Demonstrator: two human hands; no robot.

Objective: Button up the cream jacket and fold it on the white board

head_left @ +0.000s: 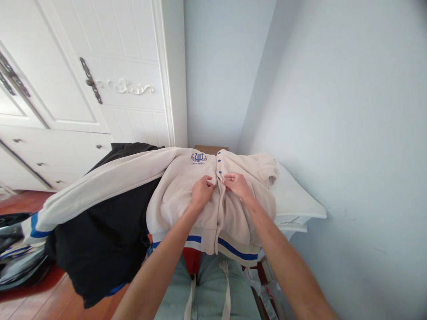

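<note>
A cream jacket with blue snap buttons, a blue chest emblem and a blue-striped hem lies spread out in front of me. My left hand pinches the front edge on the emblem side. My right hand pinches the opposite front edge, just below the visible snaps. Between the hands the two edges lie close together; whether a snap there is fastened, I cannot tell. One sleeve stretches far to the left over a black garment. The other sleeve looks folded or bunched at the right.
A white table with a shaped edge shows under the jacket at the right, beside a pale blue wall. White cabinets stand at the left and back. Dark and clear bags lie at the lower left.
</note>
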